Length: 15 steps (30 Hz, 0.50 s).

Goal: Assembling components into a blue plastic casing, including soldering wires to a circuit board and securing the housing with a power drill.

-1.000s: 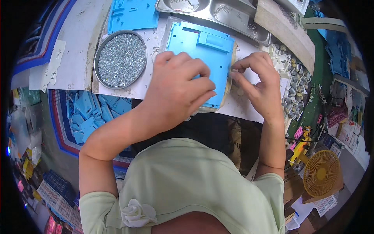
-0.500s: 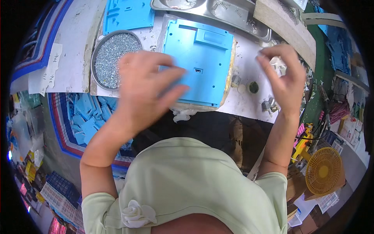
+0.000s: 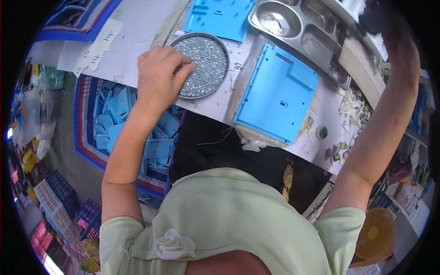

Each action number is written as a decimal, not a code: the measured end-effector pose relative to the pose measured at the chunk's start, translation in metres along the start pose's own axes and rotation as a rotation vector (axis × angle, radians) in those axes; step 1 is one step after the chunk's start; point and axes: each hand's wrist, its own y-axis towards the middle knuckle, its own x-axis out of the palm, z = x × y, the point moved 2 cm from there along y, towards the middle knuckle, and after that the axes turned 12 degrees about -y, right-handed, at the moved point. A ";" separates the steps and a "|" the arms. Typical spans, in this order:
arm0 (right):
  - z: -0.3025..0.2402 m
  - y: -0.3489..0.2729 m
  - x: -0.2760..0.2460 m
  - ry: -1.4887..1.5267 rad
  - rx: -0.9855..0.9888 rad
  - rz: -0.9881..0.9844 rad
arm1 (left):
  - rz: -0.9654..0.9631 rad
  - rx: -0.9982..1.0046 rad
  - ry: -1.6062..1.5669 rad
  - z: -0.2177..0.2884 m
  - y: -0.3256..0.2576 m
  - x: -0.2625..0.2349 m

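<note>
My left hand (image 3: pixel 159 75) is at the left rim of a round metal bowl (image 3: pixel 226 54) heaped with small silver screws (image 3: pixel 204 64). Its thumb and forefinger come together over the screws; anything between them is hidden. My right arm stretches far to the upper right, where my right hand (image 3: pixel 389 20) is dark and blurred beside a dark object (image 3: pixel 372 22) that I cannot make out. Between the arms, a light blue plastic panel (image 3: pixel 270 96) with small holes and a raised block lies on a wrapped pad (image 3: pixel 261 136) at the table's edge.
Behind the panel stands a divided steel tray (image 3: pixel 316 34). Another blue panel (image 3: pixel 217 18) lies beyond the bowl. At right are a small green-filled round pot (image 3: pixel 321 132), loose metal parts (image 3: pixel 337 151) and white pieces (image 3: pixel 350 107). A striped bin (image 3: pixel 82 133) below left holds blue parts.
My left hand has moved from the panel to the bowl of screws. My right hand has reached up and away to the far right. The whole view has turned and shifted.
</note>
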 end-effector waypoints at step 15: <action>-0.111 -0.107 0.139 0.411 0.100 0.215 | -0.008 0.357 -0.589 0.124 0.014 0.025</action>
